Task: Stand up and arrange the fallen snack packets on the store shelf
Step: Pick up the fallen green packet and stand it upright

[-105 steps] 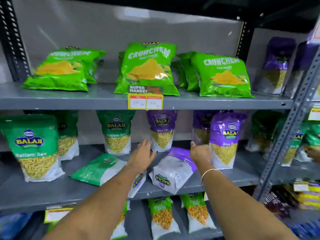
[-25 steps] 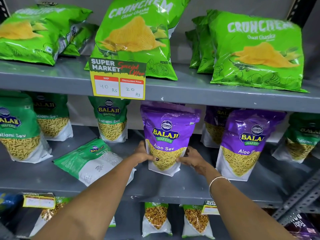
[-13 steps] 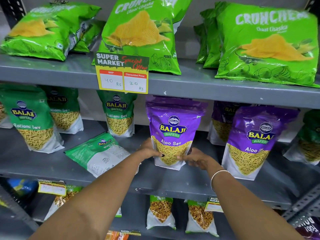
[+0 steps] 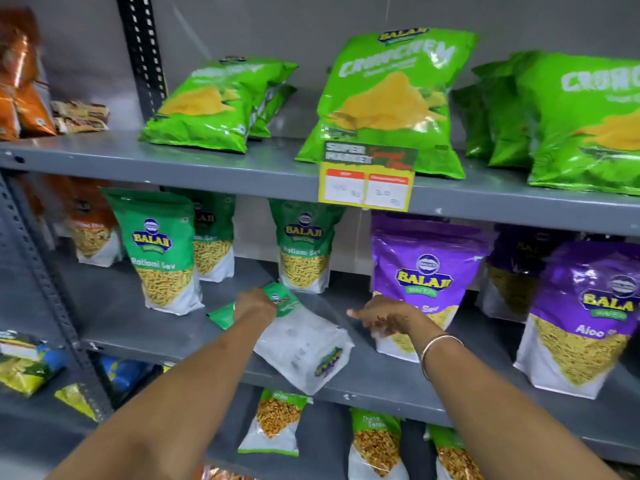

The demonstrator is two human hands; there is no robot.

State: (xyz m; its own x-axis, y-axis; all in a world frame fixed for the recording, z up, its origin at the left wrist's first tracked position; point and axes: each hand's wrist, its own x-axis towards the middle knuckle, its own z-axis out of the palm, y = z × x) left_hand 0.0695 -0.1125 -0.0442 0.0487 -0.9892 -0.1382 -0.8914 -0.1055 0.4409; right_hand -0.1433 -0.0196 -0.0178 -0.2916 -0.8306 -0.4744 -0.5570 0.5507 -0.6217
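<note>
Left hand (image 4: 254,304) is curled onto the green top end of the fallen green packet (image 4: 298,341), mid-frame, flat on the middle shelf (image 4: 145,327). Right hand (image 4: 384,315) hovers open beside it, gripping nothing. Looks like the pick-up step; next it needs tipping upright beside the standing purple packet (image 4: 426,271).

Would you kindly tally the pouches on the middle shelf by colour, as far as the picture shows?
Green pouches: 4, three upright and one lying flat under the left hand
Purple pouches: 3
Orange pouch: 1
Total: 8
</note>
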